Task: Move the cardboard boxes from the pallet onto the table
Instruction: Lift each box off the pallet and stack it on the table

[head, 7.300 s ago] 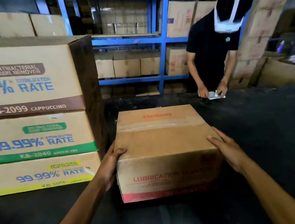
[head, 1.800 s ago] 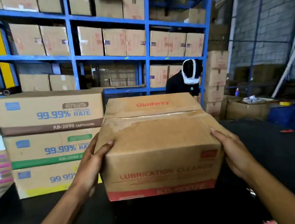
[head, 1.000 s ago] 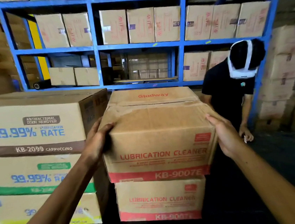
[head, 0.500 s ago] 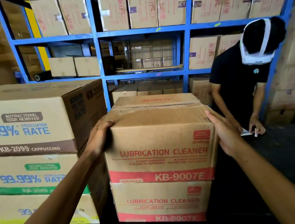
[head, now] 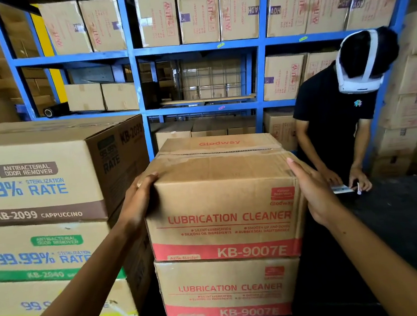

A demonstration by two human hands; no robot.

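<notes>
A brown cardboard box (head: 220,203) printed "LUBRICATION CLEANER KB-9007E" sits squarely on top of a second identical box (head: 227,288), which stands on the black table (head: 398,240). My left hand (head: 139,202) is at the upper box's top left corner, fingers curled over the top edge. My right hand (head: 312,192) lies flat against the box's right side with straight fingers.
Three larger "99.99% RATE" boxes (head: 37,193) are stacked on the table, close against the left of the two boxes. Across the table a person in a black shirt (head: 334,128) handles small papers. Blue shelving (head: 137,88) full of boxes fills the background.
The box I carried has come down onto the other box and now rests on it. My hands stay at its sides, and the view has moved a little closer.
</notes>
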